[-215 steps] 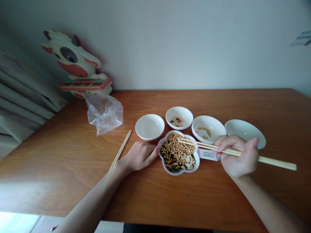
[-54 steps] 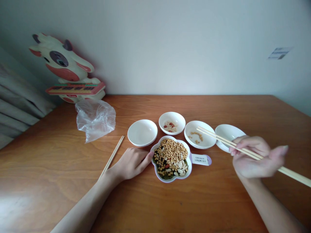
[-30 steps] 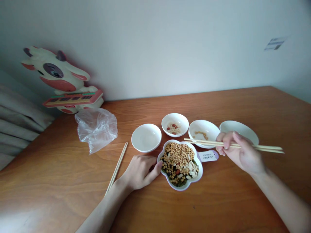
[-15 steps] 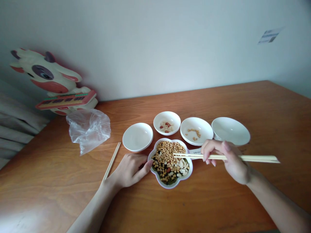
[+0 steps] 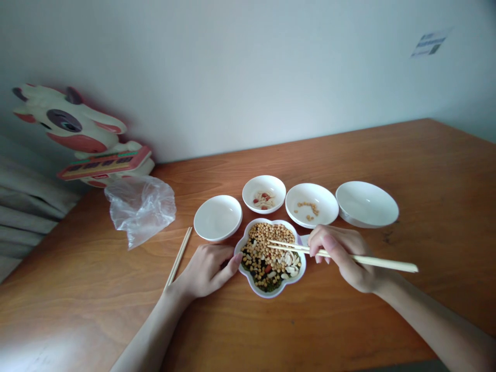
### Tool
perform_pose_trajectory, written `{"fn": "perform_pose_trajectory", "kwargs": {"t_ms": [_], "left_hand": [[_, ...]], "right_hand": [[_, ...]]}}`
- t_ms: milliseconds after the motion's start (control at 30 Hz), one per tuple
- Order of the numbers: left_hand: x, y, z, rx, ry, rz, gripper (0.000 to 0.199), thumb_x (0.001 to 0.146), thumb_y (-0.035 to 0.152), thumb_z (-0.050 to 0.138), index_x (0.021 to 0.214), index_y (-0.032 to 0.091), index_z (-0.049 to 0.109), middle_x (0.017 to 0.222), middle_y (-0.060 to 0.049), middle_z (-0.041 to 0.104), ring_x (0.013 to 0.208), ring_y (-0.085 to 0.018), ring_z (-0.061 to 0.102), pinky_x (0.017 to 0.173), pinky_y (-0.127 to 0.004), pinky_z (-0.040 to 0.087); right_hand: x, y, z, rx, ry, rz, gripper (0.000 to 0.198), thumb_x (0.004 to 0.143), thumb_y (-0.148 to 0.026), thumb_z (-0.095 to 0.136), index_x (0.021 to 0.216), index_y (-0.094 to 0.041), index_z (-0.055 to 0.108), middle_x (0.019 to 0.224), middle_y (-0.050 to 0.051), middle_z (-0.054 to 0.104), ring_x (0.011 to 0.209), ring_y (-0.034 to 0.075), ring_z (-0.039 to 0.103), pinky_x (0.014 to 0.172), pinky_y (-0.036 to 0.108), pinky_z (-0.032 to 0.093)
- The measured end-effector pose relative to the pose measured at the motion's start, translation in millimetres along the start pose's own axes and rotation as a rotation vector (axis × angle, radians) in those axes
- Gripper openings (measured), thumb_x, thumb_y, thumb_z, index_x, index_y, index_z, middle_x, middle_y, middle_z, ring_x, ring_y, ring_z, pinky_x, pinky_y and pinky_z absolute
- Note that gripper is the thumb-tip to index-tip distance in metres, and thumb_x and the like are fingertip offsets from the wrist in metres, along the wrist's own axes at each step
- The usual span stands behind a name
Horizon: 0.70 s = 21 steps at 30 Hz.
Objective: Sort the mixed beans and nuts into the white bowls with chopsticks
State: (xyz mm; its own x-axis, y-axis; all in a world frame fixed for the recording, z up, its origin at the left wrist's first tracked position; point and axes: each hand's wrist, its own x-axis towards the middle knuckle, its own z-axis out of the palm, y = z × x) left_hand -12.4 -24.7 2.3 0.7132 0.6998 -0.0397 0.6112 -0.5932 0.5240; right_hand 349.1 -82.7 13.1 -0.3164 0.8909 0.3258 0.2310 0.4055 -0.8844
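Observation:
My right hand [image 5: 343, 253] is closed around a pair of pale wooden chopsticks [image 5: 382, 262]. Their tips are slightly apart over the soybeans [image 5: 267, 232] in a flower-shaped white bowl [image 5: 239, 243] with a lilac rim. White beans or peanut pieces [image 5: 291, 264], a reddish peanut and small dark green grains also lie in this bowl. My left hand [image 5: 212, 271] grips the bowl's left edge, thumb on the rim and the other fingers curled. Behind stand a white bowl with peanuts [image 5: 264, 200] and another holding a few soybeans [image 5: 309, 210]. The flower bowl's handle is partly hidden by my right hand.
Two bare white bowls flank the row, a left bowl [image 5: 218, 218] and a right bowl [image 5: 367, 204]. A second pair of chopsticks [image 5: 178, 258] lies by my left wrist. A crumpled clear plastic bag [image 5: 141, 206] and a cow-shaped toy keyboard [image 5: 104, 163] are at the back left.
My right hand has moved left, bringing the chopsticks further over the soybeans, and their tips have spread apart a little. My left hand stays on the bowl. The view has shifted slightly.

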Motion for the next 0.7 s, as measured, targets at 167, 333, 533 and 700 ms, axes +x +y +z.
{"fn": "perform_pose_trajectory", "kwargs": {"t_ms": [167, 333, 533, 700], "left_hand": [[-0.1, 0.2, -0.1, 0.001, -0.006, -0.001, 0.050, 0.116, 0.044, 0.035, 0.076, 0.019, 0.052, 0.073, -0.004, 0.065, 0.067, -0.016, 0.059, 0.070, -0.030, 0.041], [-0.2, -1.0, 0.7, 0.008, 0.000, -0.003, 0.049, 0.116, 0.044, 0.037, 0.076, 0.020, 0.052, 0.073, -0.004, 0.066, 0.066, -0.016, 0.059, 0.070, -0.030, 0.041], [-0.7, -1.2, 1.5, 0.011, 0.019, 0.009, 0.048, 0.115, 0.042, 0.038, 0.076, 0.020, 0.054, 0.073, -0.004, 0.065, 0.065, -0.016, 0.057, 0.069, -0.030, 0.040], [-0.6, -1.1, 1.7, 0.023, 0.033, 0.017, 0.049, 0.115, 0.043, 0.038, 0.075, 0.020, 0.053, 0.070, -0.003, 0.062, 0.063, -0.015, 0.052, 0.067, -0.030, 0.037]], "right_hand": [[-0.7, 4.5, 0.6, -0.014, -0.010, 0.015, 0.040, 0.117, -0.037, 0.039, 0.092, -0.023, 0.068, 0.079, 0.003, 0.065, 0.072, 0.018, 0.063, 0.067, 0.033, 0.049], [-1.2, 7.5, 0.7, -0.008, 0.007, 0.019, 0.040, 0.116, -0.037, 0.040, 0.092, -0.024, 0.069, 0.081, 0.004, 0.068, 0.069, 0.018, 0.065, 0.064, 0.033, 0.050], [4.1, 2.8, 2.3, -0.001, 0.057, 0.003, 0.044, 0.117, -0.037, 0.040, 0.088, -0.023, 0.071, 0.071, 0.002, 0.066, 0.064, 0.017, 0.064, 0.058, 0.030, 0.048], [4.1, 5.8, 4.2, 0.070, 0.091, 0.044, 0.048, 0.117, -0.042, 0.040, 0.088, -0.022, 0.074, 0.072, 0.003, 0.069, 0.060, 0.016, 0.064, 0.054, 0.029, 0.047]]}}
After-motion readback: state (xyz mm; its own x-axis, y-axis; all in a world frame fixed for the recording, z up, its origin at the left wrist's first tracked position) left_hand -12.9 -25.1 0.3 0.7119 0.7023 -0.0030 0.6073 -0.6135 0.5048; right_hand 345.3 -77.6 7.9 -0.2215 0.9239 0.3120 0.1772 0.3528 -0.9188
